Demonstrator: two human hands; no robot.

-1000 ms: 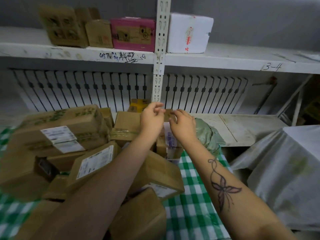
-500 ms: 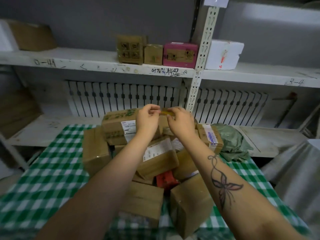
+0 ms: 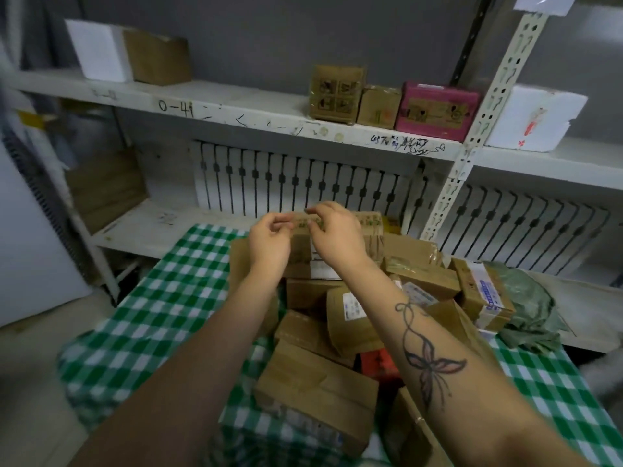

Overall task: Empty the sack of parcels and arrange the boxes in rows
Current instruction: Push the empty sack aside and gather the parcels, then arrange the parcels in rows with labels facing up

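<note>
A heap of brown cardboard parcels (image 3: pixel 320 379) lies on a table with a green and white checked cloth (image 3: pixel 151 318). On top at the far side sits a box with green print (image 3: pixel 367 227). My left hand (image 3: pixel 269 241) and my right hand (image 3: pixel 337 234) are close together over it, and their fingertips pinch its top edge. A crumpled green sack (image 3: pixel 526 305) lies flat at the right end of the heap. A small red box (image 3: pixel 377 362) shows between the parcels beside my right forearm.
White metal shelves stand behind the table. The upper shelf (image 3: pixel 236 106) carries a pink box (image 3: pixel 438 109), two brown boxes (image 3: pixel 337 92), a white foam box (image 3: pixel 536 119) and two more boxes at the left. A slotted upright post (image 3: pixel 472 143) rises at the right.
The view has pulled back and swung left, which brings more of the table and shelves into sight. Both hands stay together at the top of the heap and have shifted onto the green-printed box.
</note>
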